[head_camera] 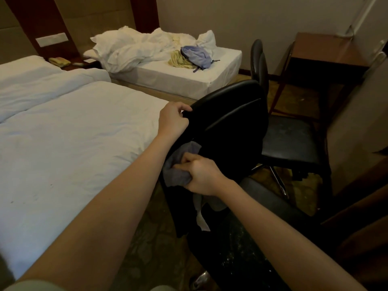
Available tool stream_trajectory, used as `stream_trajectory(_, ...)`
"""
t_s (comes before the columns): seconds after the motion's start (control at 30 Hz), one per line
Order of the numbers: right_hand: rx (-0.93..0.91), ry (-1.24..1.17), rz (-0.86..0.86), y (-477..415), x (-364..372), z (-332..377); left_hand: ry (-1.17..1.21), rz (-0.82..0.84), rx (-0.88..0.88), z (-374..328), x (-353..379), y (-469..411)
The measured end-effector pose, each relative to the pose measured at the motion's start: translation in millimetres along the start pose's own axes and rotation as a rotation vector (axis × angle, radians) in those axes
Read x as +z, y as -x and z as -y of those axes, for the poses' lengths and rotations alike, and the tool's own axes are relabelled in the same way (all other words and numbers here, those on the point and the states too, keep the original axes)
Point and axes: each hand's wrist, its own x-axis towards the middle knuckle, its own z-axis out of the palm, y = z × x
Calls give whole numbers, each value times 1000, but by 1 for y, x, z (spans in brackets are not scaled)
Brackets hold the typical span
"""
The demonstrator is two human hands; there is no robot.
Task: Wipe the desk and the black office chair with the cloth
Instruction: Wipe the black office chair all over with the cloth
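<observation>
The black office chair (233, 122) stands in front of me with the back of its backrest facing me. My left hand (173, 118) grips the top left edge of that backrest. Lower down, my right hand (199, 175) is closed on a grey cloth (176, 174), which is pressed against the backrest's left side. A strip of the cloth hangs below my wrist. The chair's seat lies beyond the backrest, worn and dusty. The brown desk (323, 51) stands against the far wall at the right.
A white bed (69, 139) runs close along the chair's left. A second bed (178, 74) behind it carries crumpled sheets and a blue backpack (196, 56). Another black chair back (259, 59) rises beyond the seat. A brown cabinet side (357, 127) fills the right.
</observation>
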Motion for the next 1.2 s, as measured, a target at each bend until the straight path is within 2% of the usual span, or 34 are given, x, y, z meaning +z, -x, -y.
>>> stream_trajectory(0.07, -58, -2, -6, 10, 3, 2, -39, -37, 91, -2, 3, 4)
stream_trajectory(0.17, 42, -20, -50, 32, 9, -22, -133, 16, 249, -1, 7, 11)
stream_trajectory(0.23, 230, -121, -194, 42, 7, -42, -157, 96, 319, 2, 10, 17)
stream_trajectory(0.33, 623, -297, -446, 39, -6, -65, -138, 140, 323, 3, 17, 21)
stream_trajectory(0.4, 769, -335, -552, 20, -6, -65, -97, 167, 298, -4, 22, 21)
stream_trajectory(0.53, 753, -447, -652, -6, 35, -43, -64, 293, 230, -18, 43, 17)
stream_trajectory(0.63, 733, -520, -735, 0, 56, -51, -95, 401, 218, -12, 61, 11)
stream_trajectory(0.73, 744, -495, -575, 21, 62, -78, -185, 473, 247, -7, 78, 8)
stream_trajectory(0.83, 992, -575, -434, 38, 59, -106, -282, 480, 311, -13, 90, 8)
stream_trajectory(0.9, 1073, -562, -397, 43, 49, -122, -315, 516, 347, -21, 100, 4)
stream_trajectory(1.0, 1083, -540, -530, 41, 26, -143, -363, 578, 355, -36, 120, -9)
stream_trajectory(1.13, 1207, -666, -776, 25, -5, -180, -415, 527, 384, -60, 155, -28)
stream_trajectory(1.2, 1209, -673, -820, 14, -13, -199, -451, 476, 417, -69, 173, -41)
